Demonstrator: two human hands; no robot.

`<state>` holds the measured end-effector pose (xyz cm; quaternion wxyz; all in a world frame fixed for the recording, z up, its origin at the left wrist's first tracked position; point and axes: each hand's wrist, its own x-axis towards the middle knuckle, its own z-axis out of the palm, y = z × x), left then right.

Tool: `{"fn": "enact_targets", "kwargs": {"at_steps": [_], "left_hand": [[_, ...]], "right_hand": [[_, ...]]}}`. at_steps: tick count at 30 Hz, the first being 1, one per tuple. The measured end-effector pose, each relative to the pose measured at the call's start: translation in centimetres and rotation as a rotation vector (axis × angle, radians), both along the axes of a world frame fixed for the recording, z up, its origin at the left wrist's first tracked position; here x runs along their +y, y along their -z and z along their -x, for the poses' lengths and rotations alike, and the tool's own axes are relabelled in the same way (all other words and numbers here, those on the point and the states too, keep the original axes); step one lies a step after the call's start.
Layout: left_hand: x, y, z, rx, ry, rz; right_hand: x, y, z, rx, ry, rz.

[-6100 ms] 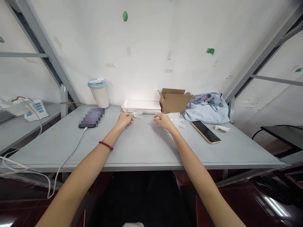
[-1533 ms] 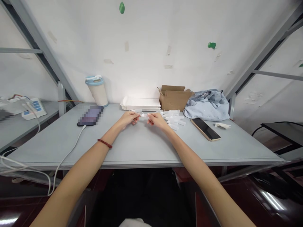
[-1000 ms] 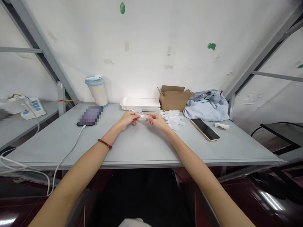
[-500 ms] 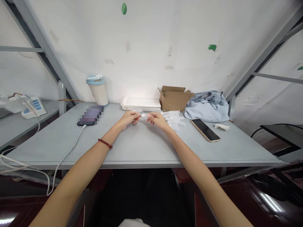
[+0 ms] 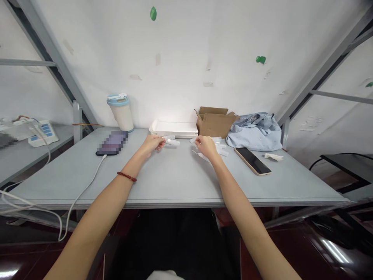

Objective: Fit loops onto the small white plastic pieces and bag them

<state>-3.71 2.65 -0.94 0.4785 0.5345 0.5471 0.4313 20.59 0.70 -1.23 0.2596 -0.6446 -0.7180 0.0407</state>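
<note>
My left hand (image 5: 154, 143) is closed in a pinch at the back middle of the table. Small white tube-like pieces (image 5: 173, 142) stick out to the right from its fingertips. My right hand (image 5: 205, 146) is over the left side of a loose pile of translucent white tubes (image 5: 223, 153), its fingers drawn together. A small white tip (image 5: 192, 140) shows just left of those fingers; whether they grip it is hidden. The two hands are apart, with bare table between them.
Behind the hands lie stacked white trays (image 5: 175, 128) and an open cardboard box (image 5: 215, 123). Blue cloth (image 5: 256, 134), a phone (image 5: 252, 161) and crumpled tissue (image 5: 273, 156) are right. Left stand a cup (image 5: 122, 114) and a charging phone (image 5: 113, 143) with a white cable (image 5: 91, 181).
My hands, close together before at a small white piece, have separated. The right moved right to the tube pile; the left drew slightly left, keeping white tube-like pieces.
</note>
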Motion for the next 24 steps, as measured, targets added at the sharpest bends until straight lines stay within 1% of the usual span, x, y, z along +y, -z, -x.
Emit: {"fn": "enact_targets", "kwargs": {"at_steps": [3, 6, 9, 12, 16, 18, 21, 24], "left_hand": [[-0.1, -0.3, 0.1, 0.003, -0.04, 0.037], [-0.1, -0.3, 0.2, 0.042, -0.073, 0.077], [0.1, -0.1, 0.2, 0.084, -0.092, 0.106], [0.1, 0.1, 0.2, 0.077, -0.115, 0.163], [0.1, 0.2, 0.1, 0.024, -0.115, 0.224], [0.1, 0.3, 0.1, 0.01, -0.115, 0.239], [0.4, 0.6, 0.3, 0.012, -0.132, 0.247], [0.7, 1.0, 0.4, 0.038, -0.162, 0.228]], "right_hand": [[-0.5, -0.7, -0.3, -0.182, 0.066, 0.044], [-0.7, -1.0, -0.4, -0.239, 0.061, 0.115], [-0.7, -1.1, -0.7, -0.211, 0.006, 0.174], [-0.7, -1.1, -1.2, -0.152, -0.055, 0.244], [-0.9, -1.7, -1.9, -0.058, -0.09, 0.426], [-1.1, -2.1, -2.1, -0.05, -0.091, 0.493], [-1.3, -2.4, -2.2, -0.09, -0.108, 0.531], [-1.2, -2.2, -2.0, -0.111, -0.141, 0.53]]}}
